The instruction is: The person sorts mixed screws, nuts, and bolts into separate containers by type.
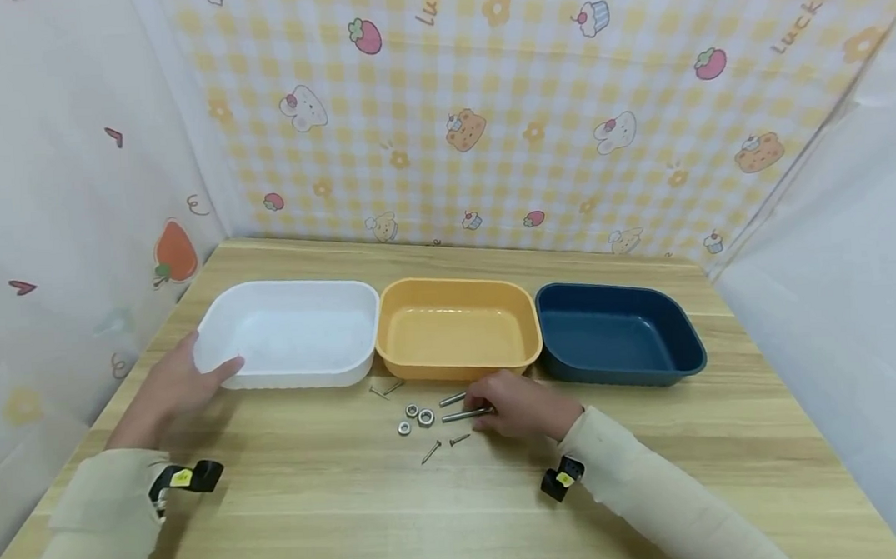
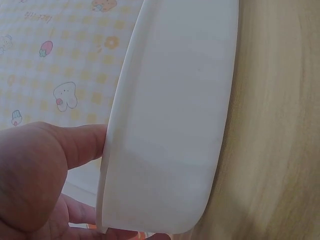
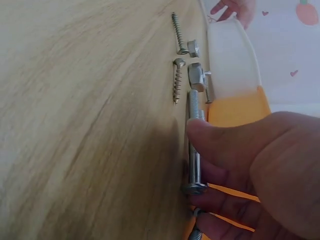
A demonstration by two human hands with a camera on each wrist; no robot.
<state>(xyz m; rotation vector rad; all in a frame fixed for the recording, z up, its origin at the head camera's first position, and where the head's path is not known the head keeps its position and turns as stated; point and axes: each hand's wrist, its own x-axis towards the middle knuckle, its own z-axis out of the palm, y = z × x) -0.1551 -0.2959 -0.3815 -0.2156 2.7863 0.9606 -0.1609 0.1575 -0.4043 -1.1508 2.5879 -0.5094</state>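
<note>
My left hand (image 1: 178, 381) grips the near left corner of a white plastic bin (image 1: 290, 380), its thumb over the rim. In the left wrist view the bin's long side wall (image 2: 175, 115) fills the middle and fingertips curl round its end. In front of the yellow bin (image 1: 459, 369), my right hand (image 1: 519, 406) pinches a long silver bolt (image 1: 465, 415) low over the table. The right wrist view shows the thumb lying across this bolt's shank (image 3: 194, 170), fingers on its other side. A second bolt (image 1: 453, 398) lies behind it, partly covered by the hand.
Left of the bolts lie three hex nuts (image 1: 426, 417). Several small screws are scattered around, such as one screw (image 1: 431, 452) nearer me and another screw (image 1: 393, 388) by the bins. A dark blue bin (image 1: 625, 378) stands right of the yellow one on the wooden table (image 1: 369, 525).
</note>
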